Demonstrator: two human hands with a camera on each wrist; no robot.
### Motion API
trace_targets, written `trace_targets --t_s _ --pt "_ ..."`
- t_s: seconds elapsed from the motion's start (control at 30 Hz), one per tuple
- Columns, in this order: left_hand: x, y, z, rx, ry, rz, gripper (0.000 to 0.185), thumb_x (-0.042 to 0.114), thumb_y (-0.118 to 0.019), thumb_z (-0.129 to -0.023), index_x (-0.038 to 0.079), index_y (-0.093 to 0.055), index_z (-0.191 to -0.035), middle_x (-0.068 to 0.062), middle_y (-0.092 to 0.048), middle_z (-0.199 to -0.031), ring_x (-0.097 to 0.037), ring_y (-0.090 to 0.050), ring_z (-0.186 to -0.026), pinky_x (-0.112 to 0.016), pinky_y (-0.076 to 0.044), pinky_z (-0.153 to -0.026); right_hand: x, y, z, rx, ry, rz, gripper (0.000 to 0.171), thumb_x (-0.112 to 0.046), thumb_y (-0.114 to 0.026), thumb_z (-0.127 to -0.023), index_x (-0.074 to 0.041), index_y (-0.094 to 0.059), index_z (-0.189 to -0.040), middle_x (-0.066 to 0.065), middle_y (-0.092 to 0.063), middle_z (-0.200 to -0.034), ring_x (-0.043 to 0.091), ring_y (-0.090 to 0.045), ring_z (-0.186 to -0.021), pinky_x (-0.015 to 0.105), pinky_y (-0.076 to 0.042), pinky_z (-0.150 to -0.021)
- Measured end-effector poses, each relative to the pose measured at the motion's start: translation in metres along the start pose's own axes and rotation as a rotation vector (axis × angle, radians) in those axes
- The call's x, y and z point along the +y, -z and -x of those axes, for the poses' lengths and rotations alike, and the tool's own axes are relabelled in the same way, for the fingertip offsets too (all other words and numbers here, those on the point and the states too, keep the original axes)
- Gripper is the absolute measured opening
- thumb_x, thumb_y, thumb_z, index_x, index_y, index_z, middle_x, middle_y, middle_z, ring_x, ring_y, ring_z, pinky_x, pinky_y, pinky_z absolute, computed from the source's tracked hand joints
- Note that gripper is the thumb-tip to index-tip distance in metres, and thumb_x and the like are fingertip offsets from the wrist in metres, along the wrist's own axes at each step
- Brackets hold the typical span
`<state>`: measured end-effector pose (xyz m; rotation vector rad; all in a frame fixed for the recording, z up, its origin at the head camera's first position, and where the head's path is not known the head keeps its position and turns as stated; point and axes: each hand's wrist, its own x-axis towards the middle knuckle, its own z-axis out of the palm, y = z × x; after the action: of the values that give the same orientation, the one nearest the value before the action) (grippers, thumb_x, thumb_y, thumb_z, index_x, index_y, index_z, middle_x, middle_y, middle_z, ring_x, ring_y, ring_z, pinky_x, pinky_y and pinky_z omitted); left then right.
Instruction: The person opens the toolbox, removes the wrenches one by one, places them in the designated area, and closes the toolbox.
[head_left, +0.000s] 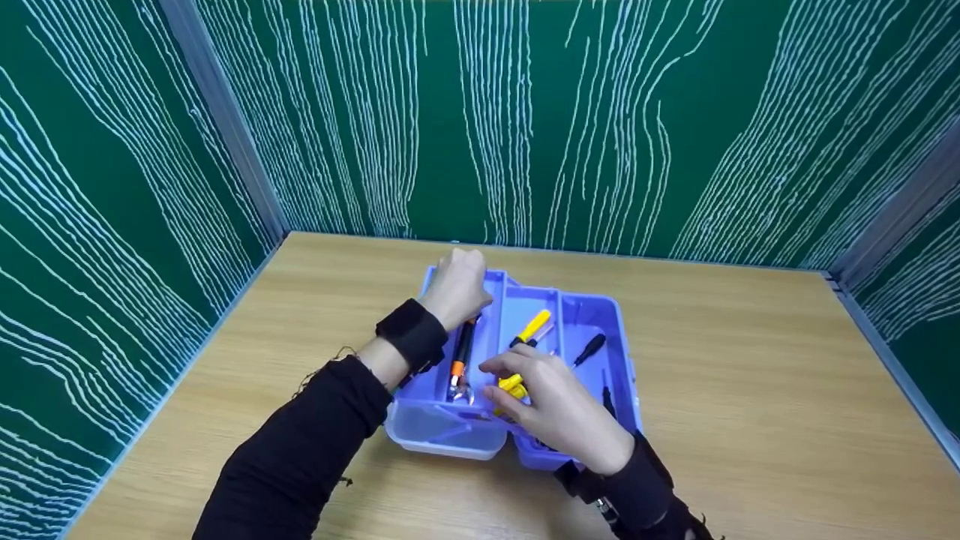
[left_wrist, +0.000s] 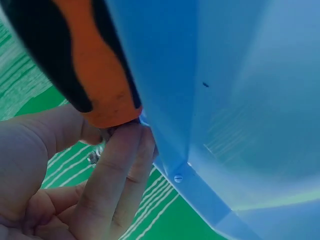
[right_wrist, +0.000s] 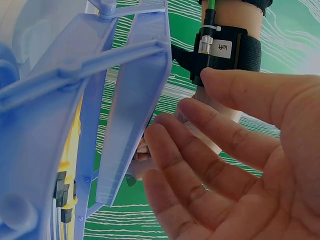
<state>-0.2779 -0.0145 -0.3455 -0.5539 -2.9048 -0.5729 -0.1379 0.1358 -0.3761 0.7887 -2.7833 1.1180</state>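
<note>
A lilac plastic tool tray (head_left: 627, 358) with several compartments sits mid-table. My left hand (head_left: 457, 289) curls over its far left compartment and pinches the handle end of an orange-and-black plier-like tool (head_left: 460, 354). In the left wrist view, the fingers (left_wrist: 117, 170) close on that orange handle (left_wrist: 95, 75) beside the tray wall (left_wrist: 225, 100). My right hand (head_left: 510, 375) hovers open over the tray's middle, just above a yellow tool (head_left: 512, 386). In the right wrist view, its fingers (right_wrist: 210, 150) are spread and hold nothing, next to the tray (right_wrist: 130, 100).
A yellow-handled screwdriver (head_left: 532, 325) and a black-handled screwdriver (head_left: 590, 349) lie in the tray's middle and right compartments. The tray stands on a wooden table (head_left: 750, 375). Green patterned walls (head_left: 525, 112) enclose it at the back and both sides.
</note>
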Motion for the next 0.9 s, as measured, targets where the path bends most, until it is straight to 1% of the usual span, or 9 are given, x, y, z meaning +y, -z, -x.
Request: trace_targets --t_s 0.13,0.23,0.33,0.47,0.67,0.8,0.9 --pt "-0.002 0.001 0.000 0.013 -0.011 -0.012 0.031 0.005 -0.074 -0.084 0.010 -0.047 -0.070 -0.001 -0.039 -0.071 -0.019 -0.047 -0.064 -0.030 -0.038 -0.057 0.001 0.000 0.000 0.010 0.005 0.008 0.029 -0.027 -0.071 -0.095 -0.011 -0.071 -0.120 0.004 -0.071 -0.111 0.014 -0.069 -0.100 0.033 -0.061 -0.087" --pt "-0.003 0.002 0.001 0.015 -0.011 0.002 0.036 0.004 -0.071 -0.084 0.013 -0.040 -0.068 0.000 -0.035 -0.069 -0.018 -0.047 -0.061 -0.029 -0.038 -0.054 0.002 0.000 0.000 0.021 0.006 0.021 0.029 -0.027 -0.071 -0.094 -0.012 -0.071 -0.119 0.003 -0.072 -0.111 0.016 -0.070 -0.100 0.032 -0.061 -0.086" --pt "-0.004 0.002 0.001 0.014 -0.003 0.026 0.037 0.002 -0.069 -0.083 0.014 -0.038 -0.067 0.001 -0.033 -0.068 -0.018 -0.047 -0.059 -0.028 -0.037 -0.051 0.002 0.001 0.000 0.030 -0.003 0.025 0.029 -0.027 -0.072 -0.094 -0.013 -0.072 -0.119 0.002 -0.072 -0.111 0.016 -0.070 -0.101 0.031 -0.060 -0.086" --pt "-0.005 0.004 0.001 0.005 0.020 0.051 0.033 0.003 -0.069 -0.085 0.013 -0.043 -0.067 0.002 -0.034 -0.066 -0.016 -0.047 -0.056 -0.026 -0.036 -0.049 0.003 0.001 0.000 0.029 -0.021 0.016 0.030 -0.026 -0.072 -0.094 -0.013 -0.072 -0.120 0.002 -0.072 -0.112 0.015 -0.069 -0.100 0.032 -0.061 -0.087" --pt "-0.004 0.009 0.002 -0.015 0.069 0.087 0.015 0.006 -0.068 -0.087 0.009 -0.057 -0.077 -0.001 -0.045 -0.068 -0.014 -0.053 -0.056 -0.022 -0.040 -0.046 0.003 0.004 0.000 0.033 -0.031 0.000 0.028 -0.026 -0.071 -0.095 -0.013 -0.071 -0.120 0.002 -0.072 -0.113 0.014 -0.069 -0.101 0.035 -0.061 -0.088" --pt "-0.004 0.013 0.002 -0.021 0.095 0.122 0.013 0.010 -0.069 -0.089 0.008 -0.059 -0.081 -0.001 -0.049 -0.069 -0.014 -0.055 -0.057 -0.020 -0.041 -0.045 0.004 0.006 0.001 0.039 -0.039 -0.018 0.029 -0.026 -0.070 -0.095 -0.013 -0.071 -0.120 0.001 -0.072 -0.115 0.013 -0.069 -0.104 0.036 -0.060 -0.089" --pt "-0.005 0.017 0.003 -0.026 0.114 0.167 0.014 0.013 -0.070 -0.091 0.007 -0.060 -0.084 -0.002 -0.052 -0.070 -0.014 -0.057 -0.058 -0.020 -0.042 -0.045 0.005 0.008 0.000 0.047 -0.047 -0.015 0.029 -0.026 -0.071 -0.095 -0.014 -0.071 -0.121 0.000 -0.072 -0.116 0.013 -0.068 -0.104 0.036 -0.060 -0.087"
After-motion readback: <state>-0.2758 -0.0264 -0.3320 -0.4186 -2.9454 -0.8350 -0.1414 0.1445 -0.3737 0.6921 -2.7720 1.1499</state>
